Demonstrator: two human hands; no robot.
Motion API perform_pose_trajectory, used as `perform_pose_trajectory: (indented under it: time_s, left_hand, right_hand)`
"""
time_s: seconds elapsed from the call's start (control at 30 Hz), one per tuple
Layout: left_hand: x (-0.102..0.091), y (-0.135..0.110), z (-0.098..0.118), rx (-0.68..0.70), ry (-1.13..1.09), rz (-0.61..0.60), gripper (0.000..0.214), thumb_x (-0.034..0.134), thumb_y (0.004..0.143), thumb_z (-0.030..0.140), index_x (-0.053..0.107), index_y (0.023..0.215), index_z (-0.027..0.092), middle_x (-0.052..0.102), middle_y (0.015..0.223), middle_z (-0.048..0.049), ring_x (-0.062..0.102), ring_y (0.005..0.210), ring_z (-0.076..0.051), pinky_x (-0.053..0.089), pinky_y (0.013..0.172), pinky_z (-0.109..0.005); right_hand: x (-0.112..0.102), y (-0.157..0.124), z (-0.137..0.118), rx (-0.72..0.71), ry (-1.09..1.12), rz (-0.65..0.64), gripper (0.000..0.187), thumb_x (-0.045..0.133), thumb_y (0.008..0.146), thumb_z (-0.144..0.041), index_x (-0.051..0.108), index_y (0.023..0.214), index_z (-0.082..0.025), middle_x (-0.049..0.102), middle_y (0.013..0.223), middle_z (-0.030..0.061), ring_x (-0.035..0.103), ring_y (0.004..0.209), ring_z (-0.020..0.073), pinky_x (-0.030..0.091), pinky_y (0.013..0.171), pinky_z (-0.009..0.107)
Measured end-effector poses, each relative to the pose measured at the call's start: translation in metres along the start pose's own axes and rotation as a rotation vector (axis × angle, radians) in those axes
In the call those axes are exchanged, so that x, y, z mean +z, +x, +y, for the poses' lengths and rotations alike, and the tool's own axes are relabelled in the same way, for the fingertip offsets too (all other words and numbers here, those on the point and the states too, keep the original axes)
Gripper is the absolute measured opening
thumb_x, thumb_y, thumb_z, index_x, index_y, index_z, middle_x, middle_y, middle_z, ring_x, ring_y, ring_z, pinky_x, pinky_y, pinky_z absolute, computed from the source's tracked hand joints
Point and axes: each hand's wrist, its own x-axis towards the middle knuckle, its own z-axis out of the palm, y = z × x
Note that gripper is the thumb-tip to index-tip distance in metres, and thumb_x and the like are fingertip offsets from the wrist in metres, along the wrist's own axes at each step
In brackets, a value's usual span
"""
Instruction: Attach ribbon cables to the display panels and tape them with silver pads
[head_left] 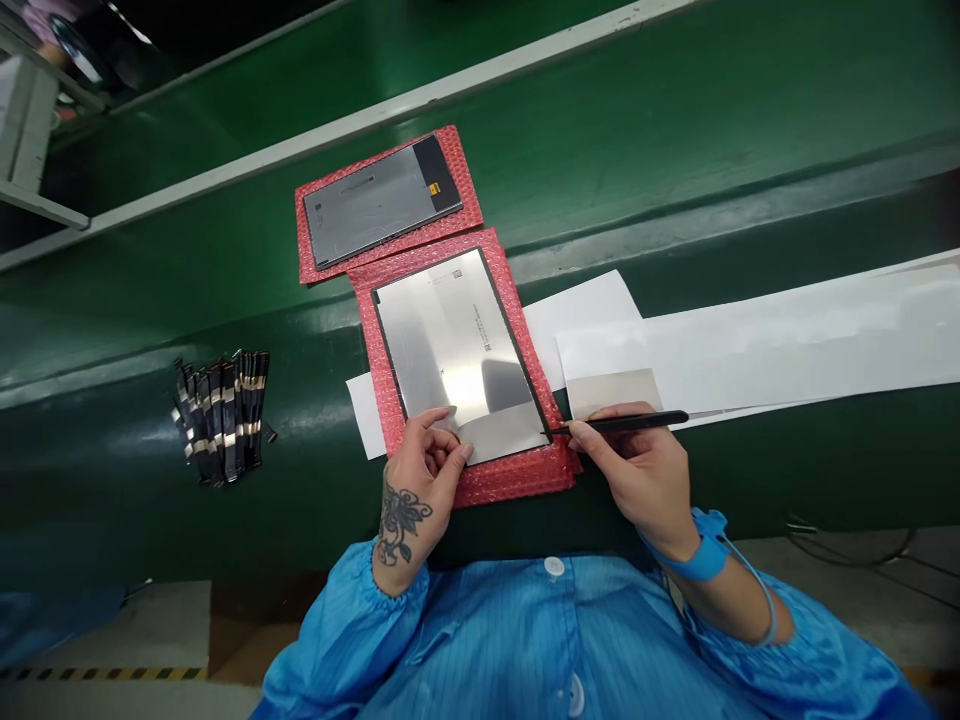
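Observation:
A tablet-sized display panel (427, 330) with a shiny silver back lies on red bubble wrap (517, 482). A pale grey film strip (504, 432) lies across the panel's near end. At that strip's left end is my left hand (426, 462), fingers curled, with thumb and forefinger closed on its edge. My right hand (649, 470) grips black tweezers (622, 423) like a pen. Their tips meet the strip's right end near the panel's corner. Just behind my right hand, a similar grey strip (615, 388) lies on a white sheet (787, 345).
A second display panel (367, 205) with a yellow tab lies on bubble wrap farther back. On the left, several black flex cables (221, 418) form a pile on the green bench (315, 520). A pale rail (420, 98) crosses behind. Part of a person (45, 30) shows top left.

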Motion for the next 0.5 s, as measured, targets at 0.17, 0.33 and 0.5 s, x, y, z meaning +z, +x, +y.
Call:
perform_pose_trajectory:
  time_s: [0.17, 0.33, 0.5]
  left_hand:
    - [-0.002, 0.0, 0.002, 0.04, 0.063, -0.021, 0.029, 0.067, 0.082, 0.024, 0.065, 0.111, 0.021, 0.067, 0.071, 0.0045, 0.055, 0.058, -0.01, 0.046, 0.06, -0.022]
    - [0.0, -0.002, -0.003, 0.097, 0.127, -0.035, 0.029, 0.065, 0.086, 0.023, 0.064, 0.114, 0.023, 0.067, 0.073, 0.0046, 0.056, 0.06, -0.01, 0.047, 0.062, -0.022]
    - [0.005, -0.003, -0.009, 0.171, 0.166, 0.025, 0.027, 0.064, 0.085, 0.02, 0.063, 0.112, 0.024, 0.065, 0.072, 0.0052, 0.055, 0.059, -0.011, 0.048, 0.062, -0.023]
  right_hand:
    - [-0.001, -0.001, -0.002, 0.016, -0.009, -0.001, 0.042, 0.088, 0.068, -0.06, 0.069, 0.077, -0.024, 0.072, 0.065, 0.0037, 0.071, 0.058, 0.0245, 0.061, 0.055, 0.037]
    - [-0.002, -0.001, 0.004, -0.032, -0.064, 0.016, 0.041, 0.087, 0.073, -0.056, 0.067, 0.082, -0.022, 0.073, 0.066, 0.0056, 0.072, 0.059, 0.0244, 0.059, 0.054, 0.033]
    - [-0.003, -0.001, 0.007, -0.053, -0.088, 0.011, 0.041, 0.085, 0.073, -0.057, 0.065, 0.083, -0.023, 0.074, 0.067, 0.0041, 0.073, 0.059, 0.0259, 0.062, 0.053, 0.035]
